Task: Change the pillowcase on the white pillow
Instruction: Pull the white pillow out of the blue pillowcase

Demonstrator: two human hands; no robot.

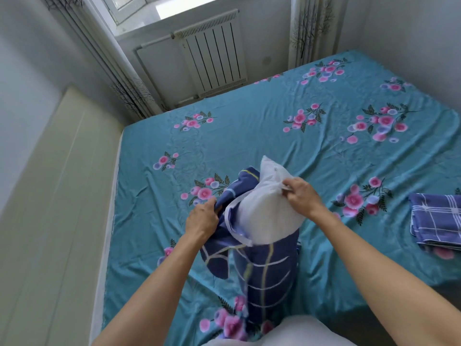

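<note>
gripping white pillow (264,216) and navy pillowcase (262,275), both hands; no legible writing.

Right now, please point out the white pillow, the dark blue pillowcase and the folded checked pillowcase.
white pillow (264,216): head view, its bare bulging middle.
dark blue pillowcase (264,278): head view, lower part still covering the pillow.
folded checked pillowcase (436,221): head view, top face.
</note>
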